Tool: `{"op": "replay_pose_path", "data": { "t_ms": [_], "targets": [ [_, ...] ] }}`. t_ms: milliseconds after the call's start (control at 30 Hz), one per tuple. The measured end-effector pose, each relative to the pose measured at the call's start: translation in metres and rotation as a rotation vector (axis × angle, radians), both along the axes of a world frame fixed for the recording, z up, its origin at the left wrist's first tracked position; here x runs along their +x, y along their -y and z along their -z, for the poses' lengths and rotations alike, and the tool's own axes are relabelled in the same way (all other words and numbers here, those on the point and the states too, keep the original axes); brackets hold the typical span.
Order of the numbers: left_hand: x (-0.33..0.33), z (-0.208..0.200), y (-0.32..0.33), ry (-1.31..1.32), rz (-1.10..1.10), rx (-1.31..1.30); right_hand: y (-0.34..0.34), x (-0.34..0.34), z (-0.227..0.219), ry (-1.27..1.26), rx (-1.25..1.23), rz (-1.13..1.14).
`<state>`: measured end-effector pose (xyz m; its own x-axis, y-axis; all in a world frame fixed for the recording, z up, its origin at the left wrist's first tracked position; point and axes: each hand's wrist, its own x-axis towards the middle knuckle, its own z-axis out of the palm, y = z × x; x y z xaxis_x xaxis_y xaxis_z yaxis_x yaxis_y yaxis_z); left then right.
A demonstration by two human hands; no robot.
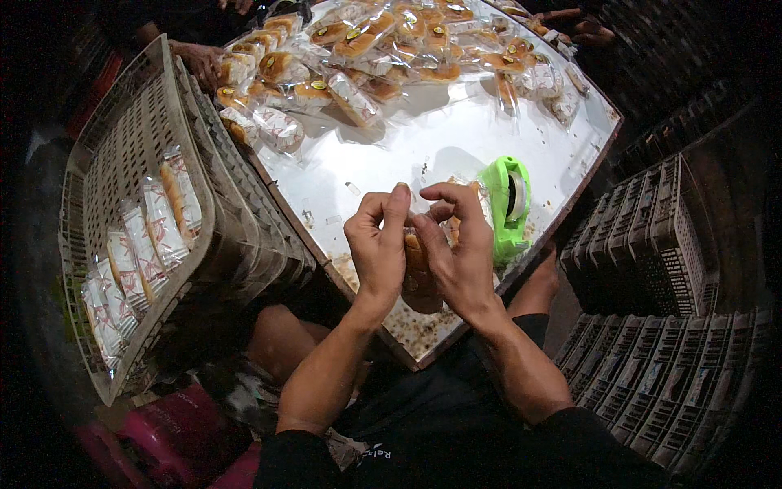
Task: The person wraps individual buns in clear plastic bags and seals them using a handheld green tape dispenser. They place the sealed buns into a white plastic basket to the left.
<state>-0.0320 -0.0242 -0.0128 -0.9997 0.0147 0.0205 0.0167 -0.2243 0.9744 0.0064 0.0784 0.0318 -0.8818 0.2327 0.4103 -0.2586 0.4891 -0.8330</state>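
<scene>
Both hands meet over a brown bread roll [420,284] in clear wrap near the table's front corner. My left hand [377,244] is closed at the roll's left side, thumb pointing up and fingers curled. My right hand [463,253] curls in from the other side, its thumb lying across the upper end of the roll. The fingers hide that end, and the clear film between them is hard to make out. Right beside my right hand stands a bright green tape dispenser [498,212] with a roll of tape in it.
Many wrapped rolls [366,41] are heaped across the far side of the white table [358,171]. At left, a stacked plastic crate [216,204] holds a row of wrapped rolls [138,244]. More crates [631,240] stand at right. Another person's hand [204,63] rests by the far left corner.
</scene>
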Motion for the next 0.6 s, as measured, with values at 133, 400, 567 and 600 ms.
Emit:
{"op": "replay_pose_path", "data": {
  "t_ms": [133,400,567,600],
  "targets": [
    [0.003,-0.009,-0.011,-0.194,-0.172,0.056,-0.012,0.000,0.013,-0.193,0.351,0.073],
    [0.012,0.014,-0.015,0.192,0.110,0.398,-0.010,0.012,0.041,-0.039,-0.333,0.081],
    [0.017,0.009,-0.020,0.114,0.015,0.318,-0.094,0.043,0.044,0.210,0.059,0.431],
    [0.016,0.007,-0.023,0.106,0.031,0.307,-0.132,0.051,0.076,0.135,0.319,0.489]
  ]
}}
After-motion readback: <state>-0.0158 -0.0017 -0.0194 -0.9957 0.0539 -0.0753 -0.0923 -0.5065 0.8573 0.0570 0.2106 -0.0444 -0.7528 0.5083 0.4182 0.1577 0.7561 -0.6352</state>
